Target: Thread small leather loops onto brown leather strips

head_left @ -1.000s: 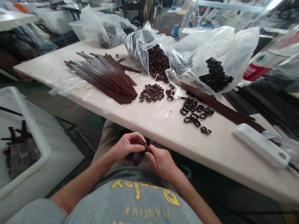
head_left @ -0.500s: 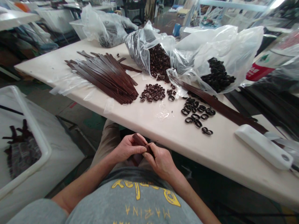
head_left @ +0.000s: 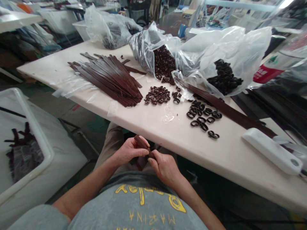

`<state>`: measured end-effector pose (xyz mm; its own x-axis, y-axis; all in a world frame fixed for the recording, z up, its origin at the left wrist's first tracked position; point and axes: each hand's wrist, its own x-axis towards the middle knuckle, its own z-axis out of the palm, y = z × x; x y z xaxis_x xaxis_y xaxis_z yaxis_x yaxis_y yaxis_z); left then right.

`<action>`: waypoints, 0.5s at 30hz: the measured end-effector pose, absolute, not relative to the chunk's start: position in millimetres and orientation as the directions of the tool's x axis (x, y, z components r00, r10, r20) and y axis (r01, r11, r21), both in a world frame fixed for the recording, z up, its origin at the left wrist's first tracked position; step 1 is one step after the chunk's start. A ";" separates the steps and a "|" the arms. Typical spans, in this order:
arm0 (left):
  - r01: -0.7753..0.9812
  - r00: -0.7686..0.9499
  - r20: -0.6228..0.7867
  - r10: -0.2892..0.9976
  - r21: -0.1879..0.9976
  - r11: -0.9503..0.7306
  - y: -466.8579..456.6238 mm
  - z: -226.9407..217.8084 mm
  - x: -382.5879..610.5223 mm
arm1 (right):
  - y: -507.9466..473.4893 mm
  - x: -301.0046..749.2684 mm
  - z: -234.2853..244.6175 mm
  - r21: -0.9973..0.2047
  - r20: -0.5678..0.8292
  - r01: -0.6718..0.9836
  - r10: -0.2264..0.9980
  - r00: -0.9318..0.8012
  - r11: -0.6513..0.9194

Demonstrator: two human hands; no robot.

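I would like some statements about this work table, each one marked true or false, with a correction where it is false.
1. The left hand and the right hand both hold one brown strap, below the edge of the table. True.
2. The pile of long straps lies right of the dark loops. False: the strap pile lies left of the dark loops.
3. Small brown loops lie loose before an open plastic bag. True.
4. The white bin is full of loops. False: the white bin holds dark strap-like pieces.
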<state>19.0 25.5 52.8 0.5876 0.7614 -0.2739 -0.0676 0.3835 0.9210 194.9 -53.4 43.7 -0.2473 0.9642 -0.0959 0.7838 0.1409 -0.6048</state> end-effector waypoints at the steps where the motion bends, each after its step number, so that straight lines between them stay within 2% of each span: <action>1: -0.061 0.596 -0.280 0.753 0.919 0.390 24.7 52.6 19.3 | -53.6 195.1 42.9 -0.610 -0.094 0.778 0.962 -0.256 0.148; 9: -0.067 0.646 -0.313 0.696 0.885 0.460 22.0 52.4 23.7 | -51.8 197.7 39.4 -0.627 -0.074 0.761 0.960 -0.269 0.165; 15: -0.008 0.654 -0.344 0.674 0.887 0.461 23.3 48.4 24.5 | -50.0 197.3 36.7 -0.623 -0.084 0.765 0.959 -0.272 0.163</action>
